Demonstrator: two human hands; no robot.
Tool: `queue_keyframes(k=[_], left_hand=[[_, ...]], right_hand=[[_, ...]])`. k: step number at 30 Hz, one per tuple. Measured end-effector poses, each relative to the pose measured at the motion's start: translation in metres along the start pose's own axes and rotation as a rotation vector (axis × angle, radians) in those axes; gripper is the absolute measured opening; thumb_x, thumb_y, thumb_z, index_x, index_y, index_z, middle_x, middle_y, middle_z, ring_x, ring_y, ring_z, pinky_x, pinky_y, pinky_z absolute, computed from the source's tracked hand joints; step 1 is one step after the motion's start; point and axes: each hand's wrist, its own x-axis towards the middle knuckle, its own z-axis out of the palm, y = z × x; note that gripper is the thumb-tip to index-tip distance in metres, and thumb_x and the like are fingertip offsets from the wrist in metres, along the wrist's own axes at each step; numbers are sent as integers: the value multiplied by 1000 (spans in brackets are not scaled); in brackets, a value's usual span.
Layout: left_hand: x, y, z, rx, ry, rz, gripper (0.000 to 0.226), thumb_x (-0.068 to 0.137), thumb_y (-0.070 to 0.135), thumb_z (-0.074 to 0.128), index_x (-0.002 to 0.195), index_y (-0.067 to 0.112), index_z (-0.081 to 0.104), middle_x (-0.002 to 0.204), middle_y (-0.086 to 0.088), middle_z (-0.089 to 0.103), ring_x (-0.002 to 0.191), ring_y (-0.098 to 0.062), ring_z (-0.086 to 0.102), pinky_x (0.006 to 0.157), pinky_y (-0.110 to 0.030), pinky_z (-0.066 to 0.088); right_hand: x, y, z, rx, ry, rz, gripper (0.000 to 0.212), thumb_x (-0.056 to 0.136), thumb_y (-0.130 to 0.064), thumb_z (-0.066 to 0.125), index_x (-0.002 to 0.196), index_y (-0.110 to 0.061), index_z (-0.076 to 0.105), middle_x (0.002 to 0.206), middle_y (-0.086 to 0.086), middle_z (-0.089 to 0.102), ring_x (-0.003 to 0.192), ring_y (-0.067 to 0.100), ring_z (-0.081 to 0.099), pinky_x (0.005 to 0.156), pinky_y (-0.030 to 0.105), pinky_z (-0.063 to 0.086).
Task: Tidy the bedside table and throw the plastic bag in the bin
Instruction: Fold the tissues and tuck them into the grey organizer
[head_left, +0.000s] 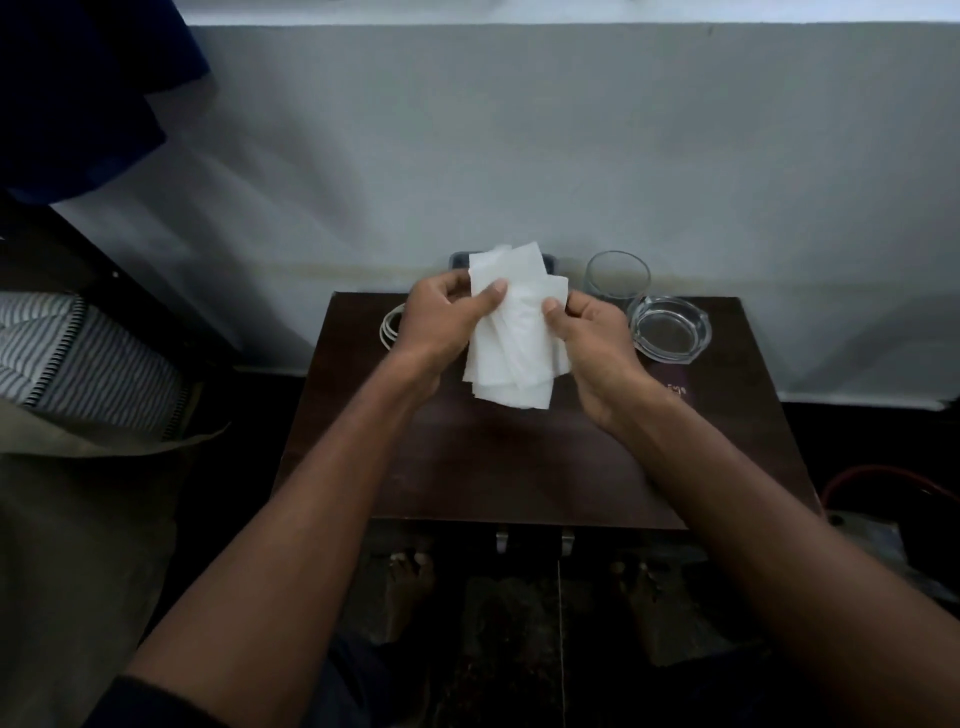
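A loose stack of white paper tissues (511, 338) hangs above the dark wooden bedside table (519, 467). My left hand (441, 312) pinches its upper left edge with thumb on top. My right hand (587, 332) grips its right edge. Behind the tissues a dark tray or box (457, 258) shows only at its corners, by the wall. No plastic bag or bin is in sight.
A clear drinking glass (618, 275) and a glass ashtray (670, 327) stand at the table's back right. A coiled white cable (388, 325) lies back left. A bed with a striped pillow (78, 358) is at left. My bare feet (410, 571) stand below the table's front edge.
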Motion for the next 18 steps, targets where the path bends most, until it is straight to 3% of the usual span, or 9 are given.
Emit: queue_keyframes(k=[3,8,11,15,18], left_hand=[[3,-5,-3,31,126,42,13,101,21,70,111,16,76,99,7,79,90,-6,77,79,-27,64],[10,-8,-18,-89,156,-76,21,107,22,61,121,14,74,106,6,79,94,-11,76,67,-20,59],[11,-11,-23,-130,113,-175,25,109,23,56,128,13,70,114,2,78,101,-16,75,76,-28,61],[8,-14,-28,-136,97,-234,29,109,26,56,132,13,68,122,-4,76,106,-23,75,88,-42,63],[8,-12,-35,-147,141,-224,26,110,27,54,126,13,69,116,-2,76,104,-22,74,83,-38,62]], right_hand=[[4,-6,17,13,42,54,28,110,-22,54,106,-10,78,110,7,81,109,29,76,95,45,62],[8,-6,30,130,-9,190,30,104,-23,57,122,-5,73,123,19,76,104,33,72,99,52,57],[6,-3,34,108,-35,188,33,96,-12,62,124,4,69,119,21,77,101,35,71,90,48,58],[1,-2,38,-26,-42,71,12,92,-6,74,104,-6,78,106,7,82,105,29,78,88,48,64],[1,-1,42,-29,-41,45,9,97,-9,72,104,-7,76,107,10,82,101,29,79,74,43,65]])
